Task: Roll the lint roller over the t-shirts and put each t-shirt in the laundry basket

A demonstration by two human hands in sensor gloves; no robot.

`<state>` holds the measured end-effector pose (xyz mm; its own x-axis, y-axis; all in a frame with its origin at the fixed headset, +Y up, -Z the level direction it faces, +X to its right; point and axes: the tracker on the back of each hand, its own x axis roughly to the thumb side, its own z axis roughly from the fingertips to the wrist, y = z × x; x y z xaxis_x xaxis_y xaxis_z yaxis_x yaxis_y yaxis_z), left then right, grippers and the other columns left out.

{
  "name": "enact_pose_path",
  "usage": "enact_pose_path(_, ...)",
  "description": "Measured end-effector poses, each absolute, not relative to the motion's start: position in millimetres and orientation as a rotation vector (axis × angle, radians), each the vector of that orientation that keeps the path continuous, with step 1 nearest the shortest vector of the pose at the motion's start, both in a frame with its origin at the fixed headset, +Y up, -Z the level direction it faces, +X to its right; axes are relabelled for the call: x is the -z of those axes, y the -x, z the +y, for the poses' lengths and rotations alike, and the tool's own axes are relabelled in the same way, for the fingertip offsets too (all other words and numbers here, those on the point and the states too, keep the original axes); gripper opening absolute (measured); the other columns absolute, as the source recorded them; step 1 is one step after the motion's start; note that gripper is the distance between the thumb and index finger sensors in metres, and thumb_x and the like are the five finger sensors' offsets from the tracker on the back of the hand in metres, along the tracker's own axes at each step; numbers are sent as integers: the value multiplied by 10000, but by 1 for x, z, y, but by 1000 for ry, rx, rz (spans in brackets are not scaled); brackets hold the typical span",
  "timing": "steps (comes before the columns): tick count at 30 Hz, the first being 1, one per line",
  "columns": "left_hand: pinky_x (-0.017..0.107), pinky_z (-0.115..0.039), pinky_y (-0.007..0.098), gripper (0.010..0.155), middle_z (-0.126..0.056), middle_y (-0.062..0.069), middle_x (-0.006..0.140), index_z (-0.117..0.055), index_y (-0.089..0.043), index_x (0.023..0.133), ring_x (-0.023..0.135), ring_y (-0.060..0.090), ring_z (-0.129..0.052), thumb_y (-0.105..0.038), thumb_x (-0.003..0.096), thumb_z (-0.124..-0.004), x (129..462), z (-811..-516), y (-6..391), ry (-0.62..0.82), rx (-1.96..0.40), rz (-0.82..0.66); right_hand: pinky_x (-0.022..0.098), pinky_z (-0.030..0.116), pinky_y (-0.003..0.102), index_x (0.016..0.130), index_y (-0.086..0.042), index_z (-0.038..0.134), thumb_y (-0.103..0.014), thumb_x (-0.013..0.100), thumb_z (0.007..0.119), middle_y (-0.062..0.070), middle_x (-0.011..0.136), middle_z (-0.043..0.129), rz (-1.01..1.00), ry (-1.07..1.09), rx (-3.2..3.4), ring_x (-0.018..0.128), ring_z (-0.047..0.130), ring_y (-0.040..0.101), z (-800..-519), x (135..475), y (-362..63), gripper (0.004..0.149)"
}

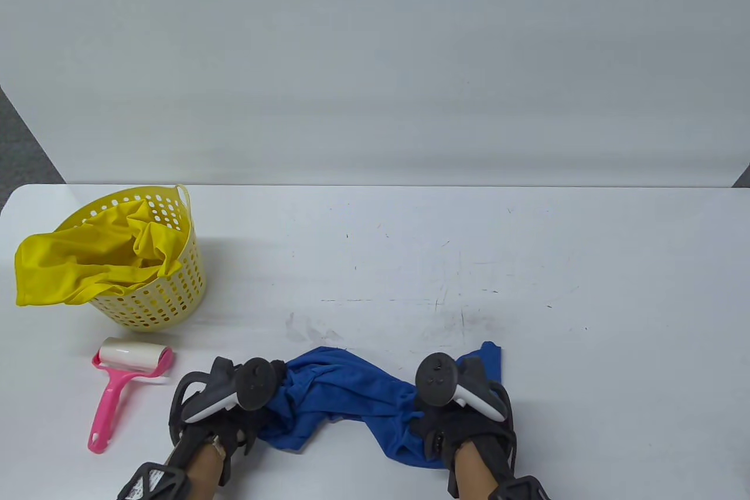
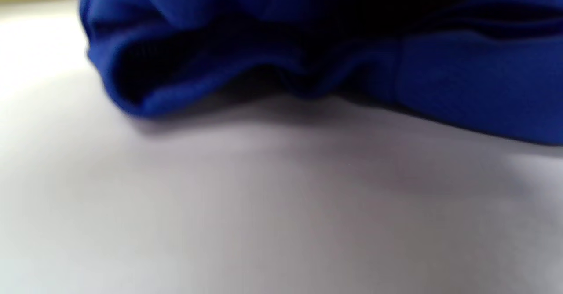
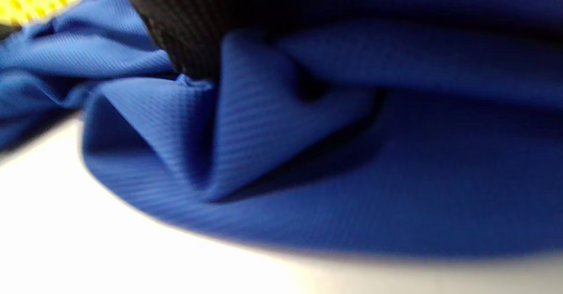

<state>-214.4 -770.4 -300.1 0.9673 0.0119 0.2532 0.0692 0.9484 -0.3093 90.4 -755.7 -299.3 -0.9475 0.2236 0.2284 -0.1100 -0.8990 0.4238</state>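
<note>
basket [image 1: 170,295] – far left | roller [image 1: 126,377] – before it | shirt [image 1: 340,391] – right

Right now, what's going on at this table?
A person in sensor gloves has the left hand and right hand on the two ends of a bunched blue t-shirt. The pink lint roller lies untouched beside them. A yellow t-shirt already hangs in the laundry basket.

- blue t-shirt [image 1: 343,391], plain
- yellow t-shirt [image 1: 88,265], plain
- pale yellow laundry basket [image 1: 161,295], dotted with holes
- lint roller [image 1: 120,385]: pink handle, white roll
- white table [image 1: 469,265]
- black gloves
</note>
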Motion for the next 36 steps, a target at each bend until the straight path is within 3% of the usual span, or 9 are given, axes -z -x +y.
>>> enact_pose_path(5, 547, -796, 501, 617, -880, 15, 839, -582, -290, 1050, 700, 224, -929, -537, 506, -740, 293, -759, 208, 446, 15, -329, 371, 790, 462, 657, -79, 722, -355, 441, 803, 251, 832, 678, 779, -417, -2881, 607, 730, 438, -759, 289, -71, 360)
enact_pose_path(11, 508, -838, 514, 579, -967, 29, 795, -708, -318, 1034, 645, 238, -995, -533, 502, -788, 284, -721, 225, 457, -41, -329, 321, 798, 434, 631, -80, 750, -325, 416, 829, 251, 783, 717, 754, -605, -2615, 534, 828, 400, -748, 256, -93, 335)
enact_pose_path(19, 470, -855, 500, 567, -996, 25, 734, -736, -322, 1017, 571, 220, -1012, -538, 495, -787, 268, -698, 202, 439, 229, -489, 292, 812, 410, 640, -59, 743, -288, 429, 843, 265, 780, 700, 1038, -579, -2270, 499, 869, 378, -745, 231, -125, 327)
enact_pose_path(21, 503, -822, 504, 563, -951, 26, 768, -680, -339, 1031, 608, 224, -976, -532, 509, -758, 285, -683, 201, 317, 242, -406, 285, 808, 421, 631, -46, 747, -271, 421, 852, 273, 770, 703, 935, -539, -2333, 488, 868, 390, -731, 249, -126, 324)
enact_pose_path(23, 549, -789, 517, 559, -907, 22, 803, -629, -344, 1042, 656, 223, -940, -527, 521, -722, 309, -660, 205, 195, 224, -272, 275, 806, 422, 621, -44, 750, -267, 414, 858, 272, 758, 711, 599, -492, -2540, 474, 870, 389, -691, 288, -130, 323)
enact_pose_path(27, 711, -614, 575, 567, -721, 31, 914, -413, -328, 1063, 809, 239, -785, -505, 556, -592, 358, -587, 226, -272, 35, 43, 278, 792, 426, 615, -55, 740, -277, 411, 853, 242, 751, 713, -463, -354, -2783, 465, 865, 373, -580, 354, -143, 322)
enact_pose_path(29, 794, -422, 656, 600, -500, 47, 1111, -282, -383, 1083, 1057, 330, -561, -498, 546, -525, 361, -566, 236, -422, -11, 69, 392, 783, 501, 608, -130, 786, -328, 378, 854, 199, 817, 747, -1007, -175, -2725, 594, 889, 394, -549, 354, -153, 311)
enact_pose_path(32, 813, -348, 671, 599, -390, 33, 1198, -273, -419, 1092, 1145, 383, -403, -507, 536, -478, 352, -554, 248, -477, -177, -10, 481, 700, 564, 642, -113, 775, -309, 400, 847, 207, 888, 689, -1085, -123, -2614, 702, 814, 433, -542, 346, -161, 320)
enact_pose_path(36, 815, -324, 695, 599, -437, 46, 1210, -371, -404, 1106, 1165, 390, -408, -513, 538, -527, 342, -580, 264, -276, -280, -223, 575, 519, 722, 729, -161, 783, -348, 421, 808, 218, 986, 614, -897, -206, -2794, 869, 636, 521, -576, 335, -176, 361)
